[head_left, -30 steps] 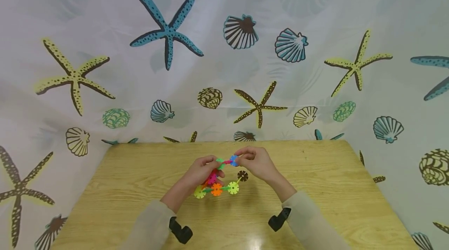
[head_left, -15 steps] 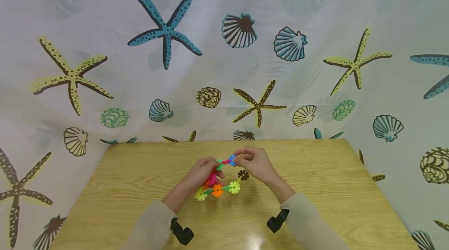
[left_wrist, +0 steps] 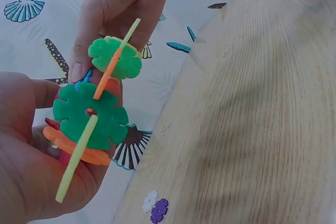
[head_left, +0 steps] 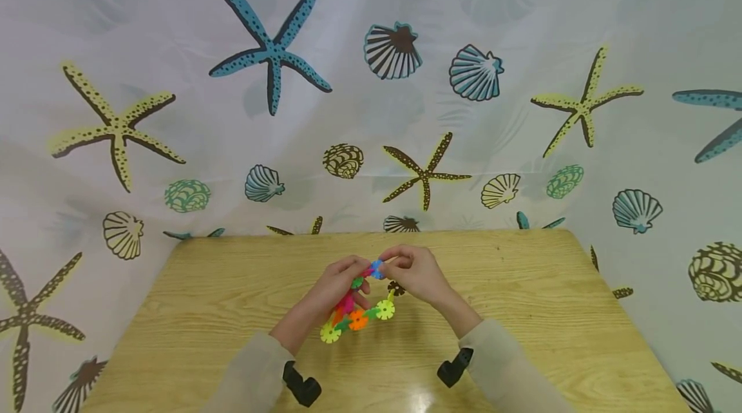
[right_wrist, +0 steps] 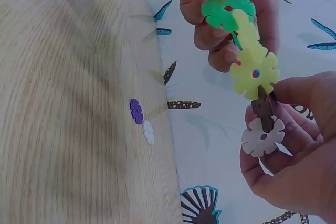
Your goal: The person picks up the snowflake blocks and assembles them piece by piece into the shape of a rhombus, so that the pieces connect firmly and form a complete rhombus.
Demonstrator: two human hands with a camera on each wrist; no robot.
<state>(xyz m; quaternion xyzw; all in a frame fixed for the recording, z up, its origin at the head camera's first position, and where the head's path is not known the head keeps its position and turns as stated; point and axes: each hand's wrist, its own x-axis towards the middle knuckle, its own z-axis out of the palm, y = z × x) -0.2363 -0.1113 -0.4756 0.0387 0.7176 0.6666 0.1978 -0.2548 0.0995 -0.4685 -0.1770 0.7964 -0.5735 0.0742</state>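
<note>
A chain of colourful snowflake discs point(head_left: 358, 319) hangs between both hands above the wooden table point(head_left: 522, 310). My left hand point(head_left: 355, 273) grips the pink and green end; in the left wrist view its fingers curl round a green disc point(left_wrist: 90, 115) backed by an orange one. My right hand point(head_left: 393, 265) pinches the blue disc point(head_left: 377, 268) at the top. The right wrist view has it holding a white disc point(right_wrist: 262, 136) joined to a brown one and a yellow disc point(right_wrist: 254, 73). A yellow, orange and yellow row dangles below.
A purple disc point(right_wrist: 136, 111) and a white disc point(right_wrist: 148, 131) lie loose on the table close to its edge. A curtain printed with starfish and shells point(head_left: 371, 91) hangs behind and beside the table. Black wrist mounts point(head_left: 301, 387) sit on both sleeves.
The two hands have drawn closer together. The blue disc has shifted left and the lower row of discs now tilts down to the left.
</note>
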